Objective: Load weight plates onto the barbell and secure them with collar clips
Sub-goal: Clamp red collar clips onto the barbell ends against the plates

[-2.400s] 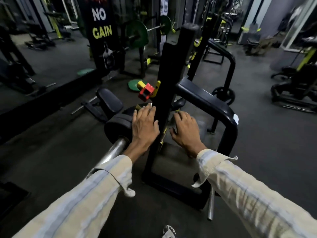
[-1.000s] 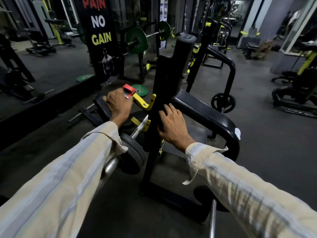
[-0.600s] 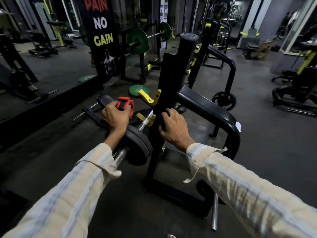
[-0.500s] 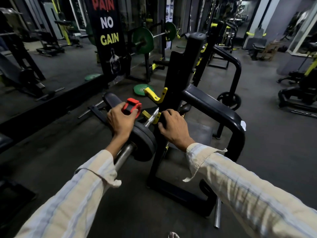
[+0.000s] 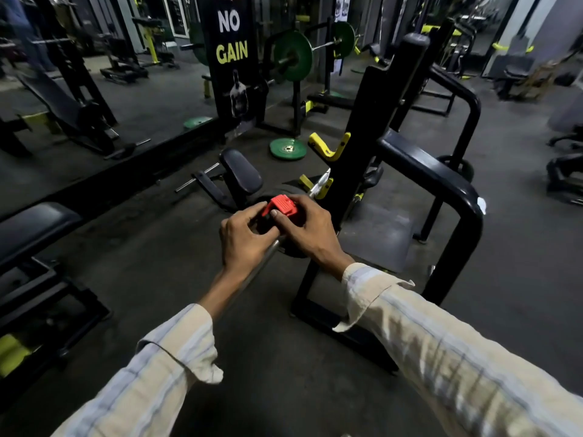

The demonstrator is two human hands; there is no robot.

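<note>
Together, left hand (image 5: pixel 244 238) and right hand (image 5: pixel 310 230) grip the red collar clip (image 5: pixel 282 207), seemingly on the barbell (image 5: pixel 268 253) just near the black plate (image 5: pixel 293 253).

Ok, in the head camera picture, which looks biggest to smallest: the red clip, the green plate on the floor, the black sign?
1. Black "NO GAIN" sign
2. Round green weight plate on the floor
3. Red plastic collar clip

The plate and clip look nearly alike, and the clip is nearer the camera, so their order is unsure.

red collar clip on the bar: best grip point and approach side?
Take the red plastic collar clip by its two flanks, coming from above and from the open end of the steel bar. Its flat ribbed lever faces up and the black weight plate blocks the far side. Both the left hand and right hand pinch it that way.
</note>
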